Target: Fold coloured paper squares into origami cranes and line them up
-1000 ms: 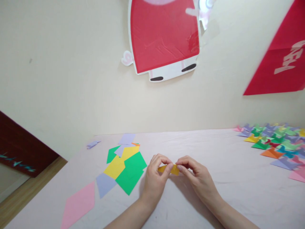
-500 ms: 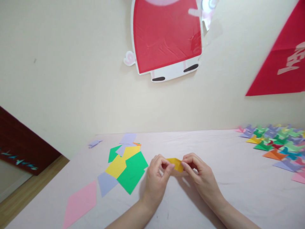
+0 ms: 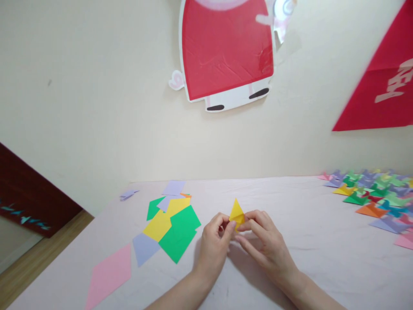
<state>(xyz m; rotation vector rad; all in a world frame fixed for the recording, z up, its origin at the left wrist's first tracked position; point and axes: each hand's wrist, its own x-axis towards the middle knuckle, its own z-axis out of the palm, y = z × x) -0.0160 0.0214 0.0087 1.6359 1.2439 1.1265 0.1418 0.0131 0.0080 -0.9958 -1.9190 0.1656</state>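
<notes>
A small folded piece of yellow paper [image 3: 236, 212] stands just above the table, its pointed tip upward. My left hand [image 3: 215, 241] pinches its lower left side between thumb and fingers. At the right edge, my right hand [image 3: 269, 245] has its index and middle fingers against the paper, the index partly behind it. The right thumb is held lower, apart from those fingers. Fingertips cover the bottom of the folded paper. Left of my hands lie loose paper squares, among them a green sheet [image 3: 179, 236] and a yellow sheet [image 3: 158, 226].
A pink sheet [image 3: 109, 275] and a lilac sheet [image 3: 145, 249] lie at the left front. A small folded lilac piece [image 3: 129, 194] rests near the far left edge. Rows of coloured folded paper figures [image 3: 372, 209] stand at the right. Behind the table [image 3: 300, 198] rises a wall.
The yellow paper has turned from lying sideways between both hands to pointing up. My right hand has shifted its grip, its thumb dropping away from the paper.
</notes>
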